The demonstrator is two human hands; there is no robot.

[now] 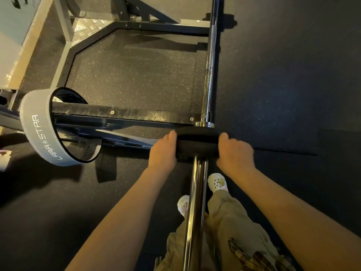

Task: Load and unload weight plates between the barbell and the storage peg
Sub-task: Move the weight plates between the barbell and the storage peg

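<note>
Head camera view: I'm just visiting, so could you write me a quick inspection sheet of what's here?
Surface: dark speckled rubber floor.
Job's things: black weight plate on the chrome barbell sleeve, up near the collar.
Clutter: grey lifting belt marked LARA STAR looped over a rack beam.
Hands: left hand and right hand grip the plate's opposite edges.
Cables: nothing seen.
Surroundings: dark rack frame; the person's white clogs and khaki trousers below.
</note>
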